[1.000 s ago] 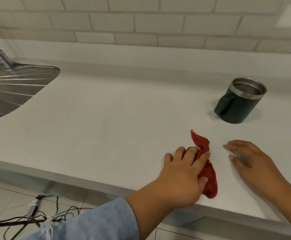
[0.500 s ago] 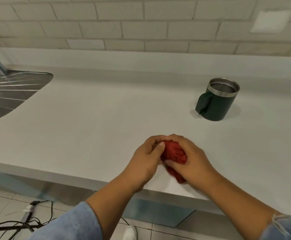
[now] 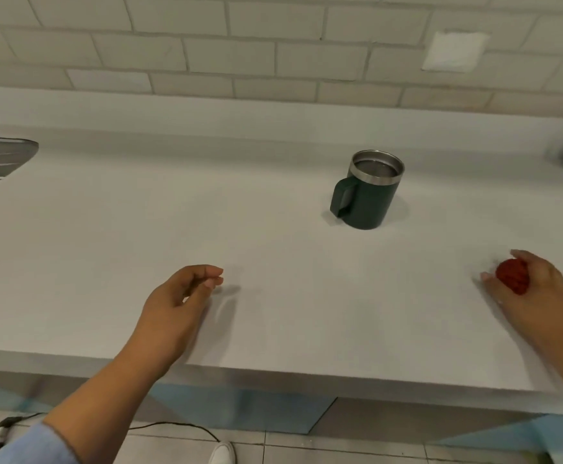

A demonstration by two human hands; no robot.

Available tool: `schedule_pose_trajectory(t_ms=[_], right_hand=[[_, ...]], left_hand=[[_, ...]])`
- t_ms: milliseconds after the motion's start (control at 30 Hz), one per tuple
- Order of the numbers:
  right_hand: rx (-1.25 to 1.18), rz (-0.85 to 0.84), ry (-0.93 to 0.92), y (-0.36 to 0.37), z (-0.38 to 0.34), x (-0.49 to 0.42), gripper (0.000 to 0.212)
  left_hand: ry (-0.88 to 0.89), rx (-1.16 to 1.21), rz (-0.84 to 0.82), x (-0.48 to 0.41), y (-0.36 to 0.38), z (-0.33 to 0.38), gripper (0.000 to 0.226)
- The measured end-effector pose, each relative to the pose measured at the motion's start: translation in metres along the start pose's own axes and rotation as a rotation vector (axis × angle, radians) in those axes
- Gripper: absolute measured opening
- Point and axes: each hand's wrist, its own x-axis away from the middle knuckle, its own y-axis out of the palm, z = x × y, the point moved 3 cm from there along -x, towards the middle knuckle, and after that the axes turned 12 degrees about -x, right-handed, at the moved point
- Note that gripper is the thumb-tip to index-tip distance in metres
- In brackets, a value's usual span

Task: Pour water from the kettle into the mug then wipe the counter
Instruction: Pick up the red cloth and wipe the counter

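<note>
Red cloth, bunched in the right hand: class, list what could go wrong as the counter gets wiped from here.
1. The red cloth is balled in the right hand, so it may wipe only a narrow strip of the counter.
2. The mug stands open-topped and unheld; a wide sweep could knock it over.
3. A cable lies on the floor near the shoe; a step could snag it.

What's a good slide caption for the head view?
Right hand grips a balled red cloth at the white counter; left hand empty, dark green mug upright behind.
</note>
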Motion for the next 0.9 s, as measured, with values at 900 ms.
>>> schedule_pose_trajectory(t_ms=[900], right_hand=[[0.035,-0.093,-0.243,0.047,-0.053,0.052,0.027]], left_hand=[[0.008,0.019,0.099,0.009,-0.019,-0.011,0.024]])
